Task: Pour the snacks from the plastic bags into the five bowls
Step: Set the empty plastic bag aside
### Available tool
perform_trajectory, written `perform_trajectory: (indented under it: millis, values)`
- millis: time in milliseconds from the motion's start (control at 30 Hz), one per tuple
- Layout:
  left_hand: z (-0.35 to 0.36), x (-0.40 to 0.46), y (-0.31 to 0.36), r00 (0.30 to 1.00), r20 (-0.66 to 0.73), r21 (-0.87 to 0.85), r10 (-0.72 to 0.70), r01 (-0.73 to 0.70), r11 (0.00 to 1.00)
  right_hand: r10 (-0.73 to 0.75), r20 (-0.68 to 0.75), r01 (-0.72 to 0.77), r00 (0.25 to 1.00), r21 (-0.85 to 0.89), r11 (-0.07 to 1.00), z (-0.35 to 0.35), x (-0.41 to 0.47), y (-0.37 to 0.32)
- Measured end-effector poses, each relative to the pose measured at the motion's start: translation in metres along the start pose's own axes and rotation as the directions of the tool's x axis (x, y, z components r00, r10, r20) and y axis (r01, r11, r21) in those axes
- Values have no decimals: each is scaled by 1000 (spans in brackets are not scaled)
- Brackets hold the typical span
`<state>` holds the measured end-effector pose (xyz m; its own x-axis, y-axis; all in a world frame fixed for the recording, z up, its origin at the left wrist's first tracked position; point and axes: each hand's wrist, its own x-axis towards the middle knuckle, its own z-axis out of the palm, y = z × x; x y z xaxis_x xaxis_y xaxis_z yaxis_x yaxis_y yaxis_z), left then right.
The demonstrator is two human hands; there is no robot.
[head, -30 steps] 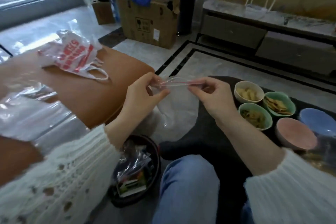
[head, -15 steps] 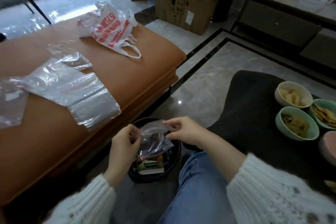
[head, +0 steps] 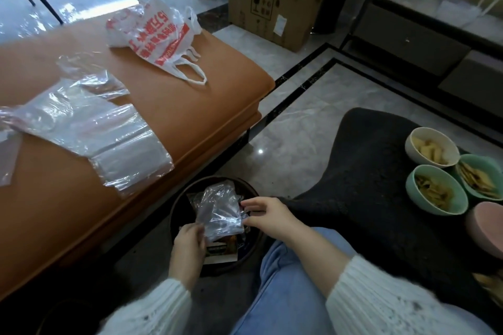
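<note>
An empty clear plastic bag point(head: 217, 211) hangs crumpled over a dark round bin point(head: 174, 208) on the floor by my knee. My left hand point(head: 187, 245) pinches the bag's left edge. My right hand point(head: 268, 212) is at its right edge with the fingers apart. At the right, on a dark mat point(head: 367, 171), a cream bowl point(head: 408, 144) and two green bowls point(head: 412, 185) point(head: 475, 162) hold snacks. A pink bowl point(head: 484, 226) is cut off by the frame's edge. Snack packets lie in the bin under the bag.
An orange bench point(head: 190, 106) on the left carries flattened clear bags point(head: 109, 139) and a white shopping bag with red print point(head: 158, 32). A cardboard box point(head: 272, 8) stands on the tiled floor beyond. My knee in blue jeans point(head: 285, 294) is beside the bin.
Both hands brought the clear bag down from chest height to the bin. The right hand's fingers have loosened on it. My view has swung left and down.
</note>
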<state>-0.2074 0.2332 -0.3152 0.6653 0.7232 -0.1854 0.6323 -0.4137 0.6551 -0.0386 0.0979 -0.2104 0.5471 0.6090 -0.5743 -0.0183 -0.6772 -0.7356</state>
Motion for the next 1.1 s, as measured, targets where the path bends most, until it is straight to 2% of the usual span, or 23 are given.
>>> perform_trajectory:
  millis: [100, 167, 233, 367, 467, 533, 600, 700, 767, 900, 1100]
  values:
    - [-10, -1, 5, 999, 10, 69, 54, -54, 996, -33, -15, 34, 999, 79, 996, 1, -1, 1]
    - [-14, 0, 10, 994, -1, 190, 111, -108, 976, -67, -7, 68, 998, 123, 990, 3, -3, -1]
    - [-13, 2, 14, 994, -19, 280, 109, -100, 955, -97, -8, 97, 995, 136, 986, 3, -2, -1]
    - [-11, 2, 25, 999, -12, 239, 33, -29, 971, -89, -24, 92, 996, 157, 983, 0, -6, 0]
    - [-11, -2, 38, 997, -19, 254, 71, -64, 965, -124, -90, 139, 988, 185, 973, -2, -13, 1]
    - [-12, -2, 50, 990, -45, 172, 135, -126, 977, -155, -111, 180, 982, 273, 945, -5, -20, -3]
    - [-12, -1, 70, 968, -54, 18, 247, -246, 969, -173, -135, 212, 976, 369, 905, -15, -31, -7]
    - [-16, -3, 117, 913, -86, -157, 398, -407, 900, -187, -158, 242, 970, 503, 830, -41, -53, -9]
    - [-17, -11, 155, 880, -96, -237, 465, -474, 848, -191, -206, 274, 960, 534, 800, -63, -70, -4]
    - [-5, -31, 225, 802, 49, -382, 596, -536, 753, -156, -388, 371, 908, 575, 729, -109, -115, 21]
    - [36, -78, 303, 638, 243, -521, 731, -549, 653, 29, -577, 471, 816, 693, 545, -145, -196, 86]
